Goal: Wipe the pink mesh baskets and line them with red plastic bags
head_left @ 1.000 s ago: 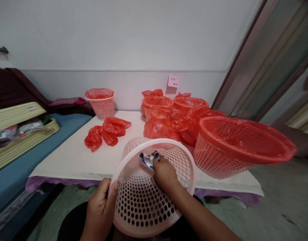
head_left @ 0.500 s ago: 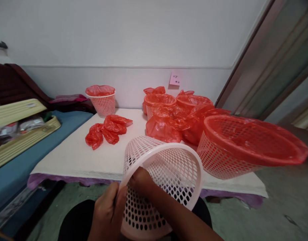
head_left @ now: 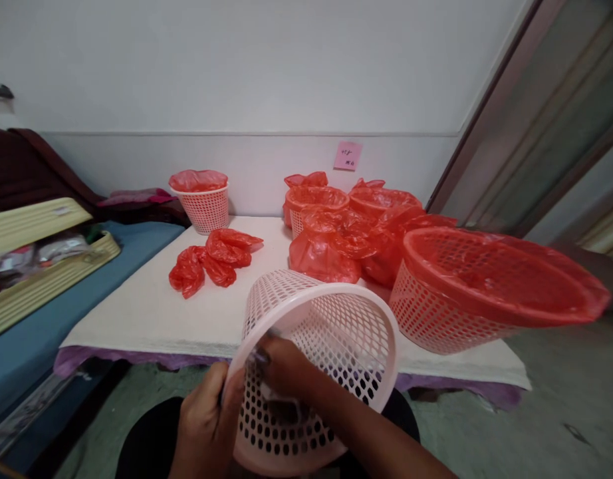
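Note:
A pale pink perforated plastic wastebasket (head_left: 331, 289) lies tilted at the table's front edge, its mouth facing me and to the right. My left hand (head_left: 207, 407) is closed on the left side of its rim, thumb towards the inside. Reaching in through the mouth, my right hand (head_left: 285, 364) is bent into a grip against the inner left wall. Something shiny and greyish shows at its fingers, with a pale patch below, both too blurred to name. Part of the basket's inside is hidden behind my right forearm.
Red plastic bags (head_left: 211, 259) lie crumpled on the white-covered table (head_left: 137, 319). A bag-lined basket (head_left: 207, 209) stands at the back left. More red-lined baskets (head_left: 446, 313) crowd the right. A yellow case (head_left: 52, 266) lies open at far left. A pink note (head_left: 347, 156) is on the wall.
My right hand has shifted slightly inside the basket, and a shiny greyish thing now shows at its fingers. My left hand keeps its hold on the rim.

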Demonstrator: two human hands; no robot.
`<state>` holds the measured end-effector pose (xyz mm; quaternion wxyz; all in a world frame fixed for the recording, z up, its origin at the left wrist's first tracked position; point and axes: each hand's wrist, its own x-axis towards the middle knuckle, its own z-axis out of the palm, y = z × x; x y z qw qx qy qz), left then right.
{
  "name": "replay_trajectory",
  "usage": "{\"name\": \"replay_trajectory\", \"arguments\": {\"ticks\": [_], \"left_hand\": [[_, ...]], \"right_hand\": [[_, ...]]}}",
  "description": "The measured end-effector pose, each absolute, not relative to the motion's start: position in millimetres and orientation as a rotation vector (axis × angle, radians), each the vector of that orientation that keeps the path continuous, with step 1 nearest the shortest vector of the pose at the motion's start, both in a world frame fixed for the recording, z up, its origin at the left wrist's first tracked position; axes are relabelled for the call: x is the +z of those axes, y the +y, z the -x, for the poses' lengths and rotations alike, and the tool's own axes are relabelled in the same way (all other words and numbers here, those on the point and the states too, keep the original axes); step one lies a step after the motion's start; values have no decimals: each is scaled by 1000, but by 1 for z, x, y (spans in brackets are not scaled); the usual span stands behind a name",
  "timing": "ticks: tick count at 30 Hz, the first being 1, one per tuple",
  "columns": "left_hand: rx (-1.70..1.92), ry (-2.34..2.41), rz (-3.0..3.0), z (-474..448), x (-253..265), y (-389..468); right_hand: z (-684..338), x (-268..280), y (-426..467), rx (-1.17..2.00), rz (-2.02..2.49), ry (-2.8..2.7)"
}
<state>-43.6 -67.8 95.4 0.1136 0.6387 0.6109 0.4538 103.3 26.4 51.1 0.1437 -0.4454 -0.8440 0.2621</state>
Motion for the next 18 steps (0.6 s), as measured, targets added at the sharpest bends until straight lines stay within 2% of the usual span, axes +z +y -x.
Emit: {"name": "replay_trajectory", "arguments": {"ticks": [4, 7, 11, 18], "left_hand": [[1326, 1851, -1824, 46, 99, -66], [1317, 1832, -1840, 46, 99, -67], [1289, 1824, -1870, 45, 98, -67], [1315, 1880, -1748, 50, 107, -53]], "right_hand": [[-109, 52, -2, 544, 1203, -2638], [-129, 52, 1, 315, 1402, -2853], [-147, 67, 5, 183, 1649, -2816], [-131, 66, -49, 248, 1105, -2946]]}}
